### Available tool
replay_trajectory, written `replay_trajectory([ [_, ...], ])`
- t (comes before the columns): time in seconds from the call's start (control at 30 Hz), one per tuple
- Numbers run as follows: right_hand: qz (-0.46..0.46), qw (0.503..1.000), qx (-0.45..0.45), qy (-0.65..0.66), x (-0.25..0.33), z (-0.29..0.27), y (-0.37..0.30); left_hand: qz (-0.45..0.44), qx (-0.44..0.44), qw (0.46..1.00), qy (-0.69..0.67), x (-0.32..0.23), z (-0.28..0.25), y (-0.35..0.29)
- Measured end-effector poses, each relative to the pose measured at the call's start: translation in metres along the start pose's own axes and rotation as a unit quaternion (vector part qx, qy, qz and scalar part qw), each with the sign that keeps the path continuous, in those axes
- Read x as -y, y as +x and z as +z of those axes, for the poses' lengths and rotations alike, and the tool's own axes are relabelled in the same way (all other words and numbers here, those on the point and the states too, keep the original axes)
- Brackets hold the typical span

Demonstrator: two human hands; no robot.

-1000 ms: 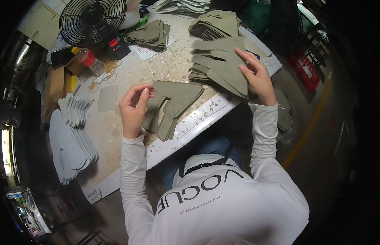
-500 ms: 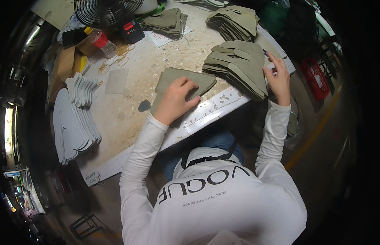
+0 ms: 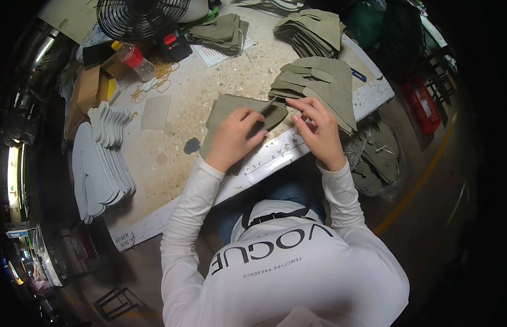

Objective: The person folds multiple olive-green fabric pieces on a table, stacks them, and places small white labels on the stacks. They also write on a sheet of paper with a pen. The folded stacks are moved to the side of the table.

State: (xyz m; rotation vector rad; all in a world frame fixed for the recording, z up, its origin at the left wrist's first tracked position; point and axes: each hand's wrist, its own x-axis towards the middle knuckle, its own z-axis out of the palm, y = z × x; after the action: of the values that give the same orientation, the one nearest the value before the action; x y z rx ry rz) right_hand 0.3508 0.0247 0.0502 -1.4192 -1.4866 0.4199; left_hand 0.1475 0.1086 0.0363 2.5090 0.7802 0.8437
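Observation:
On the near part of the table lie olive-green cut fabric pieces (image 3: 220,109), partly covered by my left hand (image 3: 235,137). Its bent fingers rest on them, pressing the top piece, with the thumb near the table edge. At their right end one edge stands bent up close to my left fingertips. My right hand (image 3: 317,132) is just right of that edge, its index finger pointing toward it and its thumb apart. I see nothing held in it. Right behind it is a thick stack of olive-green cut pieces (image 3: 319,87), fanned in layers.
Another olive stack (image 3: 310,32) and a smaller one (image 3: 220,32) lie at the back. A blue cutter (image 3: 358,74) is at the right edge. Grey-white cut pieces (image 3: 103,169) stand left. A fan (image 3: 143,16), a bottle (image 3: 134,59) and a cardboard box (image 3: 92,87) are back left.
My right hand has moved left from the far side of the thick stack to the pieces under my left hand. The blue cutter now shows on the table. One piece's edge is now bent up.

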Motion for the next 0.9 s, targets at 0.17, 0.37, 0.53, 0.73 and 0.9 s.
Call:
replay_trajectory([
  [0.17,0.024,1.0,0.001,0.0,-0.002,-0.001,-0.001,-0.02,-0.037,0.998,-0.04,0.003,-0.002,0.002],
  [0.37,-0.004,0.999,0.002,0.033,-0.005,0.006,0.004,0.026,-0.025,0.999,0.021,0.005,0.003,-0.001],
  [0.53,0.03,0.999,0.008,0.019,-0.018,0.021,0.016,-0.09,-0.035,0.993,-0.072,0.011,-0.004,-0.001],
  [0.73,0.212,0.944,0.169,0.189,-0.045,0.049,0.07,-0.108,-0.056,0.973,-0.196,0.001,-0.013,-0.002],
  [0.9,-0.038,0.937,0.339,0.073,-0.041,0.069,0.103,-0.146,-0.138,0.956,-0.214,0.019,-0.033,-0.004],
])
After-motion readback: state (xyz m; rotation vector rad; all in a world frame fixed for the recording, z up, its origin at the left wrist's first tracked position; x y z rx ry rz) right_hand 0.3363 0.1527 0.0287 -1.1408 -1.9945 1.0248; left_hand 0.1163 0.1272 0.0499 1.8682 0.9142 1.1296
